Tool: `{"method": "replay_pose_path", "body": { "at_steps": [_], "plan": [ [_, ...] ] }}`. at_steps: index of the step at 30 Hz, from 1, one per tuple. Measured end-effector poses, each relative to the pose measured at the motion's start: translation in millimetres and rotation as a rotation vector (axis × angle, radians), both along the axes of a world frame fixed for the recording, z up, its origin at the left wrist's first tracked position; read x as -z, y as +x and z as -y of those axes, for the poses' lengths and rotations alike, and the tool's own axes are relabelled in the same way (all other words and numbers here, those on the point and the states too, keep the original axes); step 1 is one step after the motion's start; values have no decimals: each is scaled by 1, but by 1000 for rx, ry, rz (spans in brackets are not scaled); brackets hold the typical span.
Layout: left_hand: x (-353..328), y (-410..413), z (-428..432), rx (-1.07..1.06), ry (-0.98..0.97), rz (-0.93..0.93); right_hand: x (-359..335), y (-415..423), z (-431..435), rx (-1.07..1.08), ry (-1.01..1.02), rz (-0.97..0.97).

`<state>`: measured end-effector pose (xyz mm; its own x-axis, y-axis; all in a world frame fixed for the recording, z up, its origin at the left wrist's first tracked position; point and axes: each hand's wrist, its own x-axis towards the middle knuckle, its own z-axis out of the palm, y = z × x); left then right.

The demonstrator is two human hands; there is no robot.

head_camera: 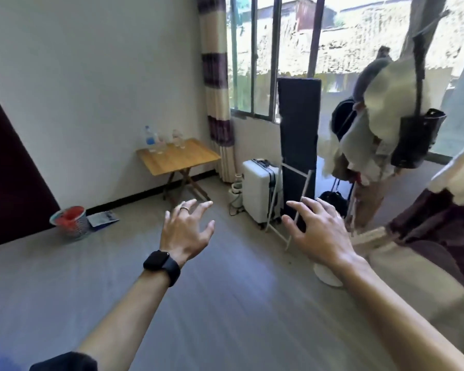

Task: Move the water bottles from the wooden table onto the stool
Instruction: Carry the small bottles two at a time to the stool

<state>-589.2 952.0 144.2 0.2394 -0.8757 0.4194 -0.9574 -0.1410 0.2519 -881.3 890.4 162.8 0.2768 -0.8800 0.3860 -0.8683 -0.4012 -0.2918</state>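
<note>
A small wooden folding table (182,159) stands against the far wall, left of the window. Several clear water bottles stand at its back edge: a taller one with a blue label (150,139) on the left, smaller ones (178,139) beside it. My left hand (186,231), with a ring and a black wrist watch, is stretched out in mid-air with spread fingers, holding nothing. My right hand (316,231) is stretched out the same way, empty. Both hands are far short of the table. No stool is in view.
A white suitcase (260,191) and a dark panel on a white stand (299,129) are right of the table. A clothes rack with bags (386,124) fills the right. A basket with red lining (71,219) sits on the floor at left. Grey floor lies ahead.
</note>
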Motion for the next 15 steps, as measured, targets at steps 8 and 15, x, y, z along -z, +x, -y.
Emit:
{"method": "replay_pose_path", "body": {
  "at_steps": [8,15],
  "plan": [
    [-17,112,71,-153,45,10,-14,132,106,-159,-48,21],
    [-36,170,176,-212,13,-60,-17,205,236,-248,-86,43]
  ]
}}
